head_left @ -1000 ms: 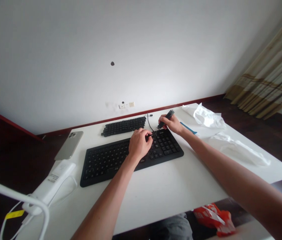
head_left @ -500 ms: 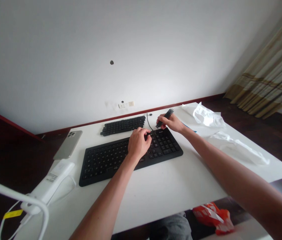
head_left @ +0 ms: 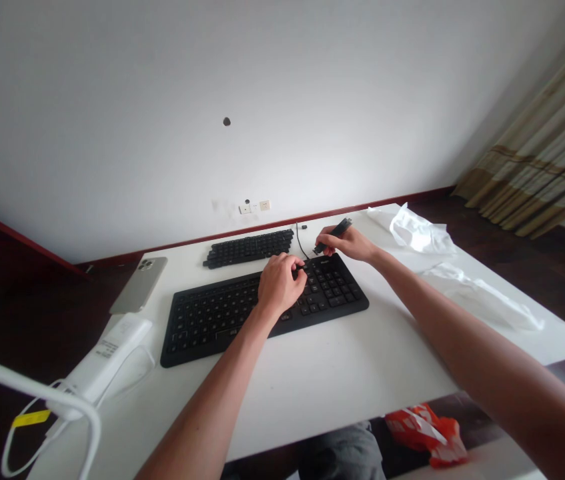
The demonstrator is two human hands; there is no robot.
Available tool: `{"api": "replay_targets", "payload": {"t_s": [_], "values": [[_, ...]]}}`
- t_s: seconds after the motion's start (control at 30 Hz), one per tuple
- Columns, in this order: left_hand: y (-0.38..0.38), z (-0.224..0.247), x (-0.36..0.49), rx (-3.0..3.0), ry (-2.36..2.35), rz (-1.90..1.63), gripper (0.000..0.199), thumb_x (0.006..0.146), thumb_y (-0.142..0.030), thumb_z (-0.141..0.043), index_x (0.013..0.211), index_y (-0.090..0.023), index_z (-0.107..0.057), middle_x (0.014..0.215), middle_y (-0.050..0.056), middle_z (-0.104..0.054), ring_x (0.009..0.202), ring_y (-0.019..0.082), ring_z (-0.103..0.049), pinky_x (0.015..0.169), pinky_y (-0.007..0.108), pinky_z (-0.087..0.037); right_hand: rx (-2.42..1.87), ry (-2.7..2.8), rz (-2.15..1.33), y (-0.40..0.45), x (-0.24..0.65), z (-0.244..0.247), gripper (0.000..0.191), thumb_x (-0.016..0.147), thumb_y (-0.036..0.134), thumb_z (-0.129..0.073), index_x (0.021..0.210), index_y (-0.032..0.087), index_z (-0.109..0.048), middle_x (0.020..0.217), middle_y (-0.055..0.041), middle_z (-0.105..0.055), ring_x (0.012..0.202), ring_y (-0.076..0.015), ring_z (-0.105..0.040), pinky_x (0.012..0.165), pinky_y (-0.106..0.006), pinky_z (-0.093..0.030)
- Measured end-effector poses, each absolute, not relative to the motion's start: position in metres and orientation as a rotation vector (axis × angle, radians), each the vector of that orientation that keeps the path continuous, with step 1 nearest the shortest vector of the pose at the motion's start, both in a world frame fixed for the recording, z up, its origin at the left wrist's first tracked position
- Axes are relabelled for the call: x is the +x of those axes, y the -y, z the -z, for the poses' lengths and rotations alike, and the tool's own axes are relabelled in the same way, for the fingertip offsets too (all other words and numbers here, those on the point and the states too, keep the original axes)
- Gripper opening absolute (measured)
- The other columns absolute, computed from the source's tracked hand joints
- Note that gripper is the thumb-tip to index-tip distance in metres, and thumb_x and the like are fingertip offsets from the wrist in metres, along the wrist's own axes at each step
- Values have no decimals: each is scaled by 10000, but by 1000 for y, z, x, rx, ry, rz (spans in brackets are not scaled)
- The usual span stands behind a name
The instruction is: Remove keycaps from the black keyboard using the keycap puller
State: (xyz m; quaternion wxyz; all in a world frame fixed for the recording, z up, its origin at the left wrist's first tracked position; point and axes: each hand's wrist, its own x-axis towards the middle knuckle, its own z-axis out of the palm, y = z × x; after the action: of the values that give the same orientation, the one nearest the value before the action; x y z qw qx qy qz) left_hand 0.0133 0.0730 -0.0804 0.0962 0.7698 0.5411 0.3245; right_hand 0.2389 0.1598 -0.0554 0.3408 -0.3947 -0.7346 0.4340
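Observation:
A black keyboard lies slanted on the white table, its right end showing keys and its left part covered with rows of small key positions. Over its upper middle rests my left hand, thumb and fingers pinched together; what they hold, if anything, is too small to name. Just beyond the keyboard's upper right corner, my right hand grips a dark, brush-like object, its lower end near the keyboard edge. Behind the keyboard lies a black key panel with jagged ends.
A phone and a white power strip with cables lie at the left. Crumpled white plastic wrappings are on the right. A thin black cable runs behind the keyboard. An orange-red bag is below the front edge.
The view has shifted slightly. Both hands keep nearly the same places over and beside the keyboard, and the dark object remains in my right hand.

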Motion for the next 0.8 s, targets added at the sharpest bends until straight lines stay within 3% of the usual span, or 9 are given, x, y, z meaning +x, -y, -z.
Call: {"api": "replay_targets", "payload": {"t_s": [0.4,0.8], "values": [[-73,79,12,2259,-1607,-934,135,881,-168,-616,963,-230,-703,889,23,-662,896,213,-589,802,340,-484,-1023,1922,-1128,-161,241,53,379,891,540,-709,838,167,-745,686,-47,-705,617,-167,-663,593,-290,-557],[-72,81,14,2286,-1630,-934,163,879,-144,-605,996,-223,-688,904,26,-670,888,215,-582,782,335,-479,-1023,1960,-1267,-160,243,51,496,875,634,-703,891,143,-769,724,-69,-733,653,-173,-687,643,-296,-568]]}}
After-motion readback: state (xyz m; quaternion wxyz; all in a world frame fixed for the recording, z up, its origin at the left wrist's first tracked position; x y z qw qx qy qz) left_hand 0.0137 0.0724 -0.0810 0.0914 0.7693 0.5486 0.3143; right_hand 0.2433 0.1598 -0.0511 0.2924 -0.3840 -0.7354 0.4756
